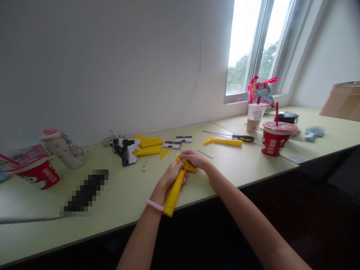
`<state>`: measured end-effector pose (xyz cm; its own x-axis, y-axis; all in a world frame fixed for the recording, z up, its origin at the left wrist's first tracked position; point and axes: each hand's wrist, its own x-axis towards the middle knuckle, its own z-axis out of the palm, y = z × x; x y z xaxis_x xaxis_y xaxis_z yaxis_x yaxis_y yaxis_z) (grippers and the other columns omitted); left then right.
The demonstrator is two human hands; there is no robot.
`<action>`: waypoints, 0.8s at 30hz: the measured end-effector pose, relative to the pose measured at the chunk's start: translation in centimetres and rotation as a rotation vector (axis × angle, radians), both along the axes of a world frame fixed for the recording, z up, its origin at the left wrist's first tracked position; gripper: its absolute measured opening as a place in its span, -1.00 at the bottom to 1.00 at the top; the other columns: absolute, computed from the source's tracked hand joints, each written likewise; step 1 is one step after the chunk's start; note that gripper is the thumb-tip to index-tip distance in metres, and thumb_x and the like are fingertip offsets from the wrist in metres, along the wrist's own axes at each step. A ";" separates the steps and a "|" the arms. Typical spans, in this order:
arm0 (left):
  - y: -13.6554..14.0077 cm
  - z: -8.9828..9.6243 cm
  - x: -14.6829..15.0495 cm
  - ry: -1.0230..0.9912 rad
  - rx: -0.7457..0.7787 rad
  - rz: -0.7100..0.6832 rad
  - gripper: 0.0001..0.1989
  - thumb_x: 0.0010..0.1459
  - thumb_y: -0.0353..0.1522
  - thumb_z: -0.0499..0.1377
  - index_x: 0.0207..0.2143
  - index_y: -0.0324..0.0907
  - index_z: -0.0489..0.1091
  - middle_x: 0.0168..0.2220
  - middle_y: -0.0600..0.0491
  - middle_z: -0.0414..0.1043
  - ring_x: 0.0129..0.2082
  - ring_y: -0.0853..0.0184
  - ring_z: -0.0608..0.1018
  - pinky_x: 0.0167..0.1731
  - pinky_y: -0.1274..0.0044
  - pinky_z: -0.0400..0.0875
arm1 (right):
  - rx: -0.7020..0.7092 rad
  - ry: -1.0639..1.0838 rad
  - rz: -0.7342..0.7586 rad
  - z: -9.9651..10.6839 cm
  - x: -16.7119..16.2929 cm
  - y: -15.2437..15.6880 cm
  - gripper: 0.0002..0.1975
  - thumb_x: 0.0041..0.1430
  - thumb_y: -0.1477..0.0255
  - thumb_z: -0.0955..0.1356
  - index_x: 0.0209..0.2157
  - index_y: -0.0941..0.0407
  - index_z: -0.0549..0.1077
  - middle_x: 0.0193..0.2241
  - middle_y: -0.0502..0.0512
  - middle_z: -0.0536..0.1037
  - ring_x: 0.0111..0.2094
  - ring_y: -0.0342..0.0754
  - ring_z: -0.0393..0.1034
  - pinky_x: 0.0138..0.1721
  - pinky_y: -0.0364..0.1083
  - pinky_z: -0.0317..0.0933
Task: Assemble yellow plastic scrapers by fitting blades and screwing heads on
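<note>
A yellow scraper (174, 193) is between my two hands at the table's front edge, its handle slanting down toward me. My left hand (171, 174), with a pink coil band on its wrist, is wrapped round the scraper near its head. The fingers of my right hand (194, 159) press on the top of the head and partly hide it. Just beyond lie a thin metal blade strip (205, 153), a small yellow piece (165, 153) and some tiny metal parts (144, 167), perhaps screws. Farther right, another yellow scraper (226, 142) rests beside a screwdriver (242, 138).
More yellow scrapers (149, 150) lie on black-and-white cards (129, 152) at the wall. Red drink cups (274, 140) stand at both sides, with a pale bottle (62, 150) at left. A pale cup (254, 118), small fan (312, 134) and cardboard box (344, 101) are right.
</note>
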<state>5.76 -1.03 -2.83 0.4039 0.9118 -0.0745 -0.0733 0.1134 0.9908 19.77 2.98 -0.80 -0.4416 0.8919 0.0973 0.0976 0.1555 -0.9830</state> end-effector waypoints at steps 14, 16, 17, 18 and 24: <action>-0.3 0.1 0.0 0.038 -0.009 -0.070 -0.77 0.13 -0.22 0.01 -0.26 -0.19 0.17 -0.62 0.09 0.32 -0.75 0.42 0.38 -0.74 0.60 0.27 | 0.011 0.051 -0.058 0.7 0.0 -0.4 -0.76 -0.10 0.51 0.33 -0.29 0.13 0.49 -0.37 0.04 0.50 -0.44 -0.17 0.31 -0.45 -0.20 0.17; -0.3 0.1 0.0 0.038 -0.007 -0.070 -0.76 0.12 -0.21 0.01 -0.26 -0.19 0.17 -0.62 0.10 0.31 -0.75 0.43 0.38 -0.74 0.61 0.26 | 0.018 0.071 -0.038 0.5 0.0 -0.1 -0.78 -0.11 0.51 0.34 -0.33 0.14 0.50 -0.37 0.05 0.50 -0.41 -0.15 0.32 -0.40 -0.19 0.19; -0.4 0.2 0.0 0.036 -0.004 -0.073 -0.76 0.12 -0.20 0.02 -0.26 -0.19 0.17 -0.62 0.10 0.31 -0.75 0.43 0.38 -0.74 0.61 0.26 | 0.019 0.077 -0.033 0.4 0.0 0.0 -0.79 -0.12 0.51 0.34 -0.35 0.15 0.50 -0.38 0.05 0.50 -0.40 -0.15 0.33 -0.38 -0.18 0.19; -0.4 0.2 0.0 0.035 -0.003 -0.079 -0.76 0.12 -0.20 0.02 -0.27 -0.20 0.17 -0.62 0.10 0.31 -0.74 0.43 0.38 -0.73 0.61 0.26 | 0.022 0.082 -0.030 0.3 0.0 0.1 -0.80 -0.13 0.51 0.34 -0.36 0.15 0.49 -0.39 0.05 0.50 -0.39 -0.14 0.33 -0.37 -0.18 0.20; -0.3 0.2 0.0 0.034 0.014 -0.097 -0.77 0.12 -0.22 0.01 -0.29 -0.21 0.17 -0.61 0.09 0.30 -0.74 0.42 0.38 -0.74 0.60 0.25 | 0.052 0.082 -0.021 0.2 0.0 0.1 -0.81 -0.12 0.51 0.35 -0.37 0.15 0.49 -0.40 0.04 0.49 -0.39 -0.14 0.33 -0.34 -0.17 0.20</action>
